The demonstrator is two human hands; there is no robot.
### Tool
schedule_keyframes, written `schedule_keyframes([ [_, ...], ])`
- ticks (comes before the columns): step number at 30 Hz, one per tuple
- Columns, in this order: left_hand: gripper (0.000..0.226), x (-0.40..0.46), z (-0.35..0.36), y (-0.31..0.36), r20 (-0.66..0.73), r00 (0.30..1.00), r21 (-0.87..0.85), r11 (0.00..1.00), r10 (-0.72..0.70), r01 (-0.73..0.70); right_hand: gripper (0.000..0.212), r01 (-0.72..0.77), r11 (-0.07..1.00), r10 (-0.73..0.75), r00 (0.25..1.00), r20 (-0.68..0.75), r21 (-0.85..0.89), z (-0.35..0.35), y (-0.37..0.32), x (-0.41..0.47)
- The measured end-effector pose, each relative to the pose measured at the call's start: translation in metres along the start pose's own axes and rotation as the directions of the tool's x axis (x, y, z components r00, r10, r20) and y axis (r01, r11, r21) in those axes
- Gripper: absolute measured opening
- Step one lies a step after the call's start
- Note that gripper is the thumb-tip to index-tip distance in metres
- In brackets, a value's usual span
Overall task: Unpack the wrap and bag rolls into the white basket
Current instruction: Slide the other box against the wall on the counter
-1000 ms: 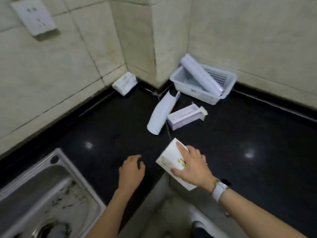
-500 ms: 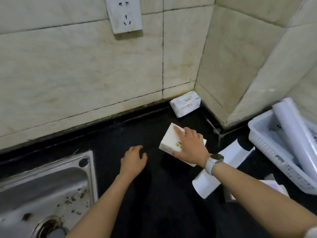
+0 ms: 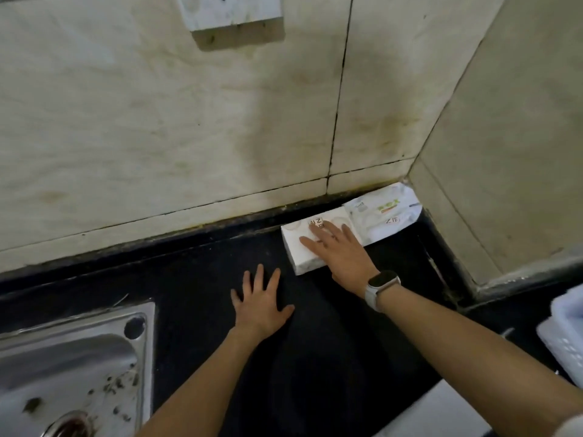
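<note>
Right hand (image 3: 339, 253) lies flat on the white rectangular paper-wrapped pack (image 3: 310, 247), fingers (image 3: 315, 231) spread wide across its top, not gripping; the pack sits on the black glossy worktop (image 3: 205, 272), touching a second white printed pack (image 3: 383, 216) against the wall; left hand (image 3: 260, 302) rests splayed on the worktop beside it; the white perforated plastic basket (image 3: 564, 335) shows far right.

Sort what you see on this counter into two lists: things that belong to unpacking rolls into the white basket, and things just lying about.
Job: basket; right hand; left hand.
Lying about: white pack under the right hand; second pack; sink; socket.
</note>
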State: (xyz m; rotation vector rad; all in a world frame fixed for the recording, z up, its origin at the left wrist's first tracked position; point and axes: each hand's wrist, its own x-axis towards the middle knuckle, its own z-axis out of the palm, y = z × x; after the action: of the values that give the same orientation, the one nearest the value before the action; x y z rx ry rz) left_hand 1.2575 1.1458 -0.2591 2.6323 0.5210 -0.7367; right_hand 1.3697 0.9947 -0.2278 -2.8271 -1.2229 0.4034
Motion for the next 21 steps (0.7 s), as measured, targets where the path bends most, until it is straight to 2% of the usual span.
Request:
schedule_keyframes([
  [4,0.088,0.014,0.007,0.002,0.035,0.999,0.056,0.998,-0.007,0.005,0.074,-0.002,0.996,0.008,0.998,-0.066,0.086,0.0,0.005,0.015],
  [10,0.086,0.016,0.009,-0.003,0.012,1.0,0.063,0.998,0.014,-0.014,0.075,0.01,0.993,0.003,0.994,-0.106,0.118,0.003,0.011,0.025],
  [13,0.086,0.016,0.01,-0.003,0.011,1.0,0.067,0.998,0.02,-0.021,0.062,0.007,0.987,0.016,0.991,-0.135,0.163,0.001,0.009,0.018],
  [16,0.086,0.015,0.009,-0.004,0.016,1.0,0.074,0.997,0.023,-0.025,0.053,0.006,0.989,0.038,0.952,-0.303,0.144,-0.003,0.015,-0.001],
  [18,0.086,0.016,0.008,-0.003,0.025,0.999,0.077,0.997,0.024,-0.026,0.054,-0.1,0.994,0.112,0.905,-0.411,0.051,-0.001,0.025,-0.013],
  [21,0.086,0.016,0.008,-0.003,0.03,0.999,0.068,0.997,0.023,-0.025,0.065,-0.332,0.943,0.316,0.87,-0.379,0.025,-0.003,0.044,-0.019],
])
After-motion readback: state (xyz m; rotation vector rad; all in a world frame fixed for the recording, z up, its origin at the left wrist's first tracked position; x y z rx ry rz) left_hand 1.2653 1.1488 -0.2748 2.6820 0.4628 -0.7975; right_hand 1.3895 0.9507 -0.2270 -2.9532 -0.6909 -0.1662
